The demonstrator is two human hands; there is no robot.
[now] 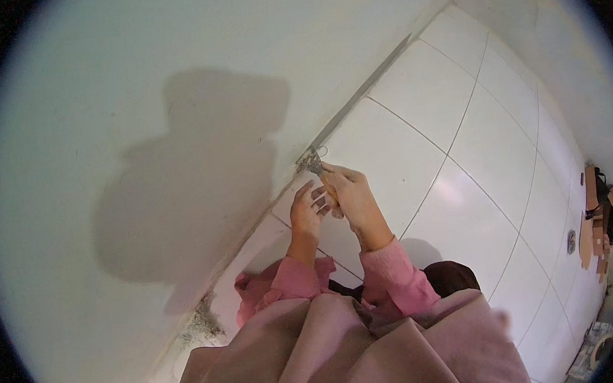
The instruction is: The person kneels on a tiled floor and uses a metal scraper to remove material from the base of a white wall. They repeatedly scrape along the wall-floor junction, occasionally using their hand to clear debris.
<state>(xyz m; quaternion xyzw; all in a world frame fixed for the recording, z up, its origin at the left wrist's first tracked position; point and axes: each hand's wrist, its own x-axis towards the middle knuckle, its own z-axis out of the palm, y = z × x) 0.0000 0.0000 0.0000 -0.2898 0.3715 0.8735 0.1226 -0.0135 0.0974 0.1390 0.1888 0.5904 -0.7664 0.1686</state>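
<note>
Tool [329, 185], orange-handled, gripped in right hand [350, 194] at foot of wall [242, 157]; left hand [306, 213] beside, fingers apart

A pale wall [65, 138], bearing a broad shadow [190, 179], meets glossy white floor tiles [428, 92]; brown pieces [597, 237], perhaps cardboard, lie at far right.

one left hand [306, 213], one right hand [352, 191] — one handled tool [316, 165], two pink sleeves [396, 274].
</note>
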